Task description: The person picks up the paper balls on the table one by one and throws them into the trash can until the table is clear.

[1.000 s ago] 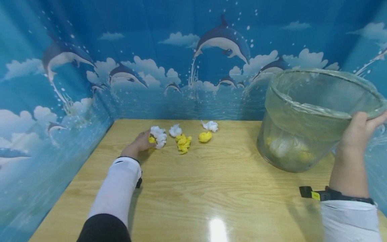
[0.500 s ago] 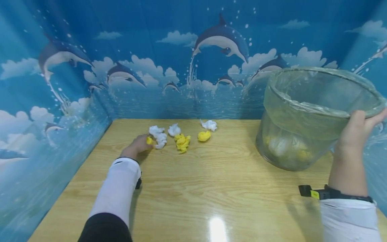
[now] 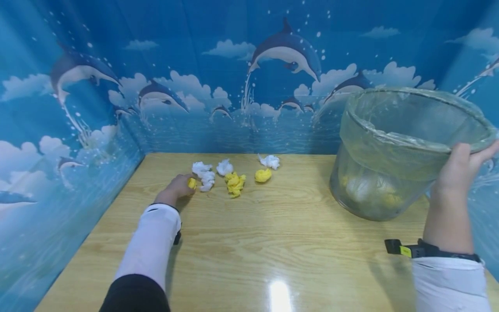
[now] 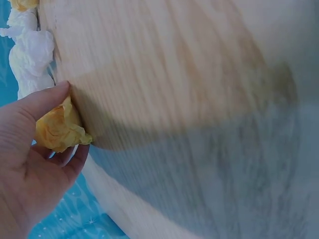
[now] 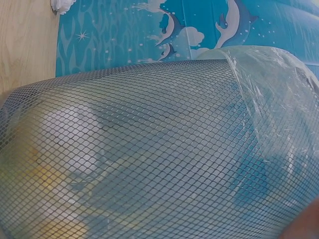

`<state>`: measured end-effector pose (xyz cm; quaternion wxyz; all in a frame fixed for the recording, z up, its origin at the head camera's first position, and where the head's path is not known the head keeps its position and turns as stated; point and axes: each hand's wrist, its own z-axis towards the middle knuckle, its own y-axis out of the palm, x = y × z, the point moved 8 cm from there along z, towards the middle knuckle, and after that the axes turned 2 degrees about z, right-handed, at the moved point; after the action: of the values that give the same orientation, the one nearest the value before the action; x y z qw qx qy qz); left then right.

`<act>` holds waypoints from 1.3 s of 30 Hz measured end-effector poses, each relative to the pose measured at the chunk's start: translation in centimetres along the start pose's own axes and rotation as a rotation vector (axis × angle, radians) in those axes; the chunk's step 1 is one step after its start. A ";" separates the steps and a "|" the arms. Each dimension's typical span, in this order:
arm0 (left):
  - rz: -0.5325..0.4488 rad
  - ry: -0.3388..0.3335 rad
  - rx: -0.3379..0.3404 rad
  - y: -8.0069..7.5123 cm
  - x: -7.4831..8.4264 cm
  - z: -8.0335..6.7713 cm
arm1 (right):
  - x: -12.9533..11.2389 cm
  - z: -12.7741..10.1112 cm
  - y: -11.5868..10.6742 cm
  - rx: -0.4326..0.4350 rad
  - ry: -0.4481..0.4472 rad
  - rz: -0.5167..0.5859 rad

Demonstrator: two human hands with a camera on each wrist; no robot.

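Left hand [image 3: 177, 187] pinches yellow wad [image 3: 192, 183]; right hand [image 3: 458, 167] tilts bin [image 3: 393, 173]

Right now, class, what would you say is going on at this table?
A person is working at a wooden table. The left hand pinches a small yellow paper ball beside a loose row of white and yellow crumpled paper balls. The right hand holds the rim of a tilted mesh bin lined with a clear bag; some white and yellow wads already lie inside it.
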<state>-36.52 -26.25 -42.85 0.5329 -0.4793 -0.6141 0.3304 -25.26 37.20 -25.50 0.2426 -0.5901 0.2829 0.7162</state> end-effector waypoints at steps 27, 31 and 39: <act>-0.049 -0.042 0.090 -0.6 -1.7 0.0 | -0.1 -0.4 -0.1 0.007 0.020 -0.011; -0.039 -0.075 0.114 -1.1 -1.8 -0.3 | 0.0 -0.4 -0.1 0.009 0.017 -0.015; -0.071 -0.118 0.165 -2.6 -1.8 -0.2 | -0.2 -0.4 0.0 0.011 0.005 -0.017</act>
<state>-36.98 -28.77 -41.01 0.5449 -0.3913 -0.6318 0.3883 -24.90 36.92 -25.32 0.2509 -0.5930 0.2825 0.7111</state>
